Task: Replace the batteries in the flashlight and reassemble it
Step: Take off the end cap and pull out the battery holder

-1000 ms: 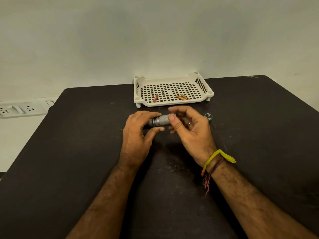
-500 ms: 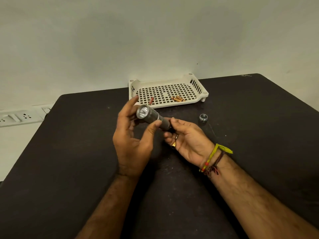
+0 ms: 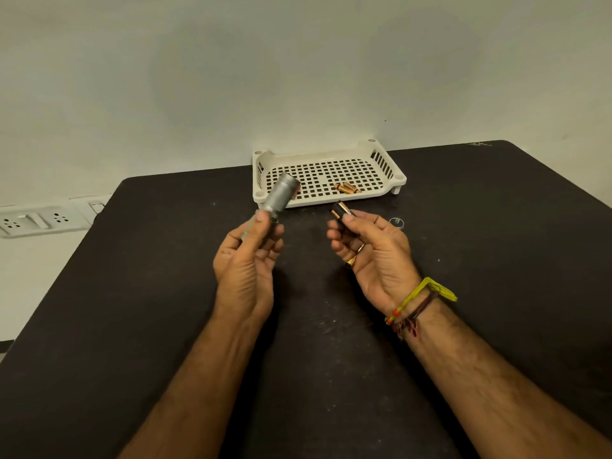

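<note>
Flashlight (image 3: 277, 202) base hidden in L hand (image 3: 246, 260)

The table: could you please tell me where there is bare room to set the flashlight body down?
The table is bare left of the left hand, and right of the end cap. It is crowded near the tray.

I can read no text anywhere: nothing legible on the flashlight (image 3: 280, 198) in my left hand (image 3: 246, 263), nor on the battery holder (image 3: 341, 211) in my right hand (image 3: 374, 256).
</note>
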